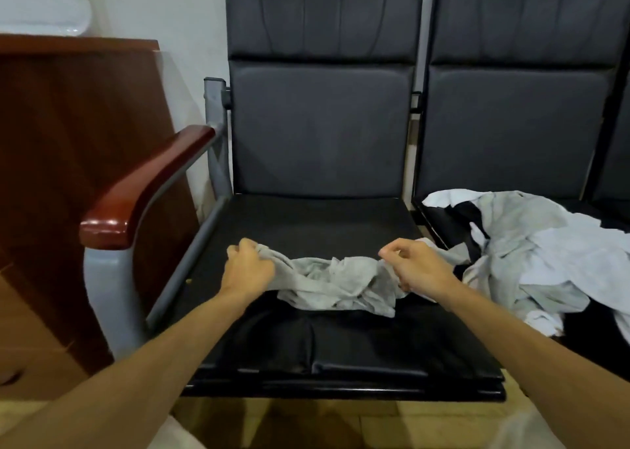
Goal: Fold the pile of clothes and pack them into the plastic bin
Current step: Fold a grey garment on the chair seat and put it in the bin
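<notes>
A crumpled light grey garment (335, 285) lies across the middle of the black chair seat (306, 223). My left hand (247, 266) grips its left end with curled fingers. My right hand (414, 266) pinches its right end. The cloth sags and bunches between the two hands. A pile of grey, white and black clothes (531, 254) is heaped on the neighbouring seat to the right, touching the garment's right end. No plastic bin is in view.
The seat belongs to a row of black padded chairs with tall backrests (320, 128). A red-brown wooden armrest (146, 189) on a grey metal frame stands to the left, with a dark wooden cabinet (68, 135) beyond it. Tiled floor runs below the seat.
</notes>
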The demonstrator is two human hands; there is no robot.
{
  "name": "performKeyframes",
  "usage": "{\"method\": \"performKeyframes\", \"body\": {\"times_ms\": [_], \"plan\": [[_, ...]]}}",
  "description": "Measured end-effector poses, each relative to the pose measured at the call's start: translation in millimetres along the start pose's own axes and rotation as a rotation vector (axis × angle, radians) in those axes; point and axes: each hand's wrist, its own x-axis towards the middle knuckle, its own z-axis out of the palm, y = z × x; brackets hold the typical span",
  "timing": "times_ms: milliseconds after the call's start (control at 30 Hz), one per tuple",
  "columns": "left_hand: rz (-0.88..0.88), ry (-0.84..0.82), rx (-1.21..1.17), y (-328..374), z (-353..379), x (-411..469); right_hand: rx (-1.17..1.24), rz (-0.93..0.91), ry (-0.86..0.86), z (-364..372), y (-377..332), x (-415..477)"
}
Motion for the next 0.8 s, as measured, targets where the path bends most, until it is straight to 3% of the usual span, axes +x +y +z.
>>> {"method": "performKeyframes", "body": {"times_ms": [67,133,200,267,400,567,667,800], "plan": [[0.29,0.055,0.163,6.4,9.3,-6.1,-0.115,0.033,-0.058,1.0,15.0,4.4],[0.477,-0.103,0.135,16.6,20.5,-14.8,-0.247,0.046,-0.139,2.3,23.1,9.4],[0.53,-0.38,0.079,20.3,35.8,-20.0,-0.36,0.008,-0.161,5.0,25.8,15.0],[0.54,-0.543,0.102,19.9,49.6,-22.5,-0.381,-0.069,-0.187,9.4,28.1,19.4],[0.574,-0.58,0.215,14.7,65.7,-16.8,-0.391,-0.212,-0.21,17.7,30.9,26.6],[0.772,-0.482,0.149,16.0,63.3,0.3,-0.006,-0.135,-0.153,15.9,21.9,29.3],[0.668,-0.417,-0.037,15.5,47.5,6.1,0.304,-0.106,-0.142,10.3,13.7,21.7],[0.497,-0.452,-0.329,11.2,21.8,-4.1,0.59,0.002,-0.204,4.8,2.8,10.0]]}}
